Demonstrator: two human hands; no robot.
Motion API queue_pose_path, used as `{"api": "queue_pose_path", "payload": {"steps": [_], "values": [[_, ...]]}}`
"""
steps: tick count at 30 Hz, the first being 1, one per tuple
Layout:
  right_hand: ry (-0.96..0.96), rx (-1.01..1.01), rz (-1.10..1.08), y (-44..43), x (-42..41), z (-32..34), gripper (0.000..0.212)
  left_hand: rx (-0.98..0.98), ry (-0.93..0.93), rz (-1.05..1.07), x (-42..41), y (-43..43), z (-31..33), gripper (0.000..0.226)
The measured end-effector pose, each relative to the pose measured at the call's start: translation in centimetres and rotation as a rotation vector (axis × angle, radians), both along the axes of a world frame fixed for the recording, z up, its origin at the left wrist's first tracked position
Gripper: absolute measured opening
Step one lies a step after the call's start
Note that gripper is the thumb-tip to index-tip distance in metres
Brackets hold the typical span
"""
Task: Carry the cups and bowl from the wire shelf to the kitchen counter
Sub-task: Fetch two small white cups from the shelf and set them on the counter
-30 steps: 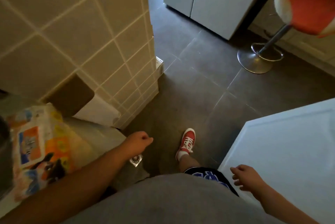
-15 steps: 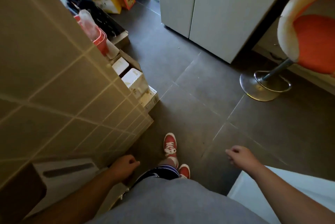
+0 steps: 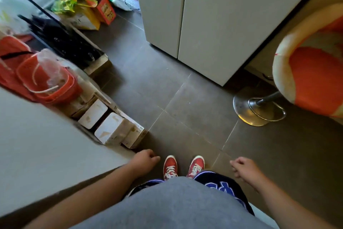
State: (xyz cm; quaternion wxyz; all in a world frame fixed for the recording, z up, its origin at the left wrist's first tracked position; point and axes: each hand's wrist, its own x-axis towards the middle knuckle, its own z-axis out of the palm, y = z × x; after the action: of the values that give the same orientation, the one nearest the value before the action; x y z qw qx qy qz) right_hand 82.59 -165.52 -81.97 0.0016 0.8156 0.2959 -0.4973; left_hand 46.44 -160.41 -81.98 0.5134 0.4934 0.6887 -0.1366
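Observation:
No cup, bowl, wire shelf or kitchen counter shows in the head view. My left hand (image 3: 144, 160) hangs low beside a pale wall corner, fingers curled in a loose fist with nothing in it. My right hand (image 3: 243, 169) hangs at the same height on the other side, fingers loosely curled and empty. Between the hands I see my two red shoes (image 3: 182, 166) on the dark tiled floor.
A pale wall (image 3: 42, 150) fills the lower left. Behind it lie white boxes (image 3: 109, 126), a red basket (image 3: 50, 82) and bags (image 3: 79, 7). White cabinet doors (image 3: 204, 24) stand ahead. An orange bar stool (image 3: 313, 72) with a chrome base (image 3: 259, 110) is on the right.
I have walked forward past the tiled wall corner. The boxes, red basket and bags came into view on the left; the white surface at lower right dropped out of view. Both hands stay empty.

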Motion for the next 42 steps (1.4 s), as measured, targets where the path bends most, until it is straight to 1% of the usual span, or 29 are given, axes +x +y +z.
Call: {"api": "queue_pose_path", "payload": {"steps": [4,6,9,11,15,19,23,25,29,32,34,38,42], "values": [[-0.048,-0.048,-0.025,3.7,3.6,-1.3,0.026,0.047,-0.072,-0.105,3.1,9.2,1.0,0.034],[-0.071,-0.069,-0.017,6.5,5.1,-1.9,0.029,0.08,-0.073,-0.104,4.1,13.4,1.1,0.034],[-0.073,-0.09,0.021,11.7,6.5,-2.7,0.03,0.125,-0.042,-0.058,4.6,18.6,1.0,0.031],[-0.059,-0.092,0.062,16.3,6.9,-2.8,0.029,0.12,-0.018,-0.013,4.0,21.3,1.0,0.027],[-0.014,-0.066,0.243,27.3,5.8,-1.9,0.029,0.069,0.029,0.163,0.9,24.4,1.2,0.025],[-0.01,0.003,0.472,38.8,2.1,-1.2,0.031,0.028,0.068,0.346,-2.9,25.1,1.9,0.029],[0.026,0.051,0.641,49.6,-4.3,-1.6,0.029,-0.015,0.103,0.56,-6.0,25.2,1.7,0.026],[0.049,0.074,0.688,54.5,-8.1,-2.3,0.028,-0.029,0.099,0.672,-7.6,25.6,1.1,0.022],[0.089,0.09,0.756,62.5,-15.9,-3.5,0.028,-0.079,0.074,0.771,-11.3,27.6,-0.6,0.017],[0.081,0.083,0.774,67.4,-20.3,-3.7,0.026,-0.119,0.068,0.801,-15.3,31.0,-1.4,0.016],[0.062,0.071,0.762,70.2,-22.2,-3.4,0.025,-0.125,0.081,0.773,-18.1,34.2,-1.3,0.019],[0.06,0.05,0.676,75.4,-24.3,-2.6,0.023,-0.069,0.079,0.688,-23.6,42.7,-0.1,0.02],[0.058,0.006,0.57,79.6,-24.8,-1.9,0.028,0.021,0.068,0.647,-27.4,52.1,1.1,0.018]]}}
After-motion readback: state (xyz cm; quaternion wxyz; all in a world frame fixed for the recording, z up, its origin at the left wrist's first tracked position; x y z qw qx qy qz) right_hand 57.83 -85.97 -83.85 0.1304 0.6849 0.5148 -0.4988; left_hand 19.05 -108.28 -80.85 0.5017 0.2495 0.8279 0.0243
